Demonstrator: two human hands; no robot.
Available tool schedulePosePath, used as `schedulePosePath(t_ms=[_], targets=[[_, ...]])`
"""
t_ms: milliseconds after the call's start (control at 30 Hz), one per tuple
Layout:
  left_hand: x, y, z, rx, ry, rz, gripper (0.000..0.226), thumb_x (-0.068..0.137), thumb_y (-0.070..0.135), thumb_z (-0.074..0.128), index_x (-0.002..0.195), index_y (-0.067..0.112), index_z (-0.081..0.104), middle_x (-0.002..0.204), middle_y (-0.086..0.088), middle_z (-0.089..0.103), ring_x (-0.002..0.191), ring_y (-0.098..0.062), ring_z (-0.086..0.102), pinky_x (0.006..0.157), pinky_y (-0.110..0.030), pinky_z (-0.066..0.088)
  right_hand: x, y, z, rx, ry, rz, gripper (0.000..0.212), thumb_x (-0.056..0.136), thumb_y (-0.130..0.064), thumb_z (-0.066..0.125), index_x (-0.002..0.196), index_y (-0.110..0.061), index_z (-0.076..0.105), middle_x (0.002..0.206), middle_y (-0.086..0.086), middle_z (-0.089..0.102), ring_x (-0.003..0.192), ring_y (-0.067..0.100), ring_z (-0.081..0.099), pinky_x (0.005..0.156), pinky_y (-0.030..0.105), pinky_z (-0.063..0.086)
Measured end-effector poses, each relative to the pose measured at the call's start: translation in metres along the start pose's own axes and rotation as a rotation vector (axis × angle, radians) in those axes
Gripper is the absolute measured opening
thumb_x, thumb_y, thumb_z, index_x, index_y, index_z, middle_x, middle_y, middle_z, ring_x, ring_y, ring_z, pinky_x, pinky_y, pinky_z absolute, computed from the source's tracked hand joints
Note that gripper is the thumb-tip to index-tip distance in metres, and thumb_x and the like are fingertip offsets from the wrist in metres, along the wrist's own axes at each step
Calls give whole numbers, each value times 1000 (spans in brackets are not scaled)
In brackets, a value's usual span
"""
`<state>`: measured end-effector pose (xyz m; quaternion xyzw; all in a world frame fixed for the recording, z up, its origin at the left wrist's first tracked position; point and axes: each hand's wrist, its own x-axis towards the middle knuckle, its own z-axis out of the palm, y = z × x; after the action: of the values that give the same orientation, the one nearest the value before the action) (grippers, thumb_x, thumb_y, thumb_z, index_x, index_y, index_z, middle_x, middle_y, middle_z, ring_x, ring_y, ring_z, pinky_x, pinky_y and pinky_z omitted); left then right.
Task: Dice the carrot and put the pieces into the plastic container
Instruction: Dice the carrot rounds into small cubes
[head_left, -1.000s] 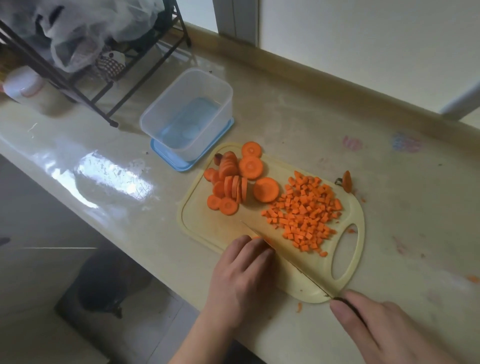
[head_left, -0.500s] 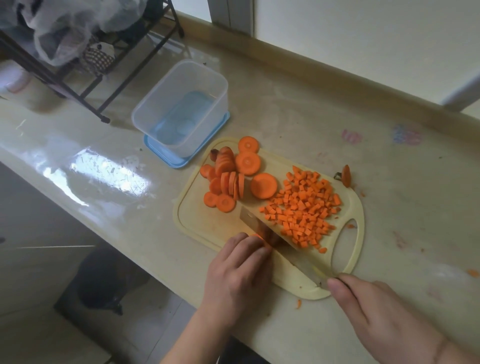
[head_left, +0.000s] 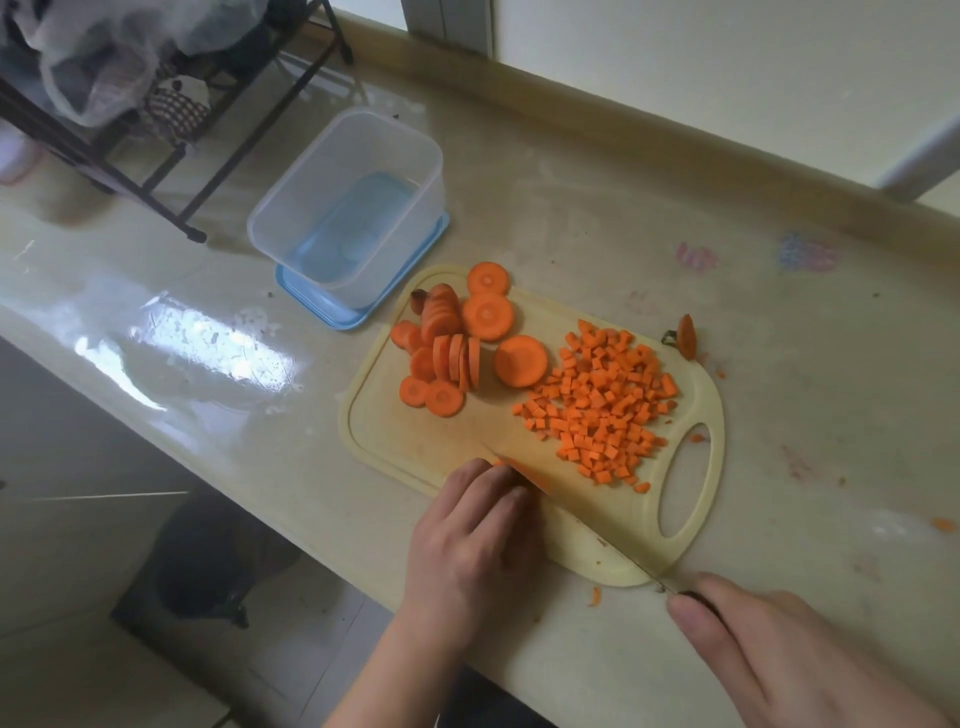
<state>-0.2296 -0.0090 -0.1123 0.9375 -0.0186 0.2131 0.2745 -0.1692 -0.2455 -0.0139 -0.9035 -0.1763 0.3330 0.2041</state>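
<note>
- Roughly halfway, I'd say. There's a decent pile of diced carrot (head_left: 597, 410) on the right half of the cutting board (head_left: 415, 441), near its handle hole.
- Still to do: a bunch of carrot slices (head_left: 457, 343) at the far left of the board, some lying flat, some leaning in a row. Those all need cubing.
- My left hand (head_left: 467, 540) is at the near edge of the board, fingers curled down on a bit of carrot I'm cutting. You only see an orange sliver past my fingertips.
- My right hand (head_left: 779, 654) is wrapped round the handle of the knife (head_left: 587, 499), blade angled across the board right beside my left fingers.
- The plastic container (head_left: 348, 208) sits on its blue lid (head_left: 311, 301) on the counter (head_left: 571, 208), just past the board's far left corner. Nothing orange in it, so no pieces moved yet.
- The carrot's top end (head_left: 687, 335) sits just off the board's far right edge, plus a few stray crumbs on the counter.
- No brands or writing I can read, just faded coloured smudges on the counter.
</note>
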Motion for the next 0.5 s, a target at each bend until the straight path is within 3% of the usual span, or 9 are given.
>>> schedulePosePath(t_ms=[133,233,367,433,500], targets=[[3,0,0,-8,13,8,12,84,6,78,96,4,78,110,-9,72,107,-27,64,94,-31,54,9,-7,9,-30,-61,-14,102,48,-89,-28,89,-33,47,76,-5,61,80,10,60,72,23,46],[2,0,0,-3,10,-3,11,84,6,79,95,4,77,108,-10,72,104,-29,66,90,-35,56,23,-9,15,48,-4,-84,82,62,-88,-15,73,-30,43,63,-5,54,65,10,53,62,30,42],[0,1,-2,-12,6,-14,10,84,7,79,93,3,77,103,-10,70,101,-30,65,89,-36,55,21,-6,12,174,24,-81,74,74,-84,6,69,-25,49,66,-11,59,57,11,52,56,28,37],[0,0,-1,-7,4,-14,10,85,7,78,93,2,76,102,-11,69,101,-31,65,90,-35,54,15,-3,10,182,20,-77,78,75,-84,9,70,-19,52,65,-7,60,57,9,54,57,27,38],[-1,-1,0,-6,3,-18,11,83,7,79,93,1,76,102,-12,70,102,-31,64,92,-34,54,10,-3,8,190,10,-78,79,72,-87,7,79,-25,56,66,-10,62,59,6,57,59,25,41]])
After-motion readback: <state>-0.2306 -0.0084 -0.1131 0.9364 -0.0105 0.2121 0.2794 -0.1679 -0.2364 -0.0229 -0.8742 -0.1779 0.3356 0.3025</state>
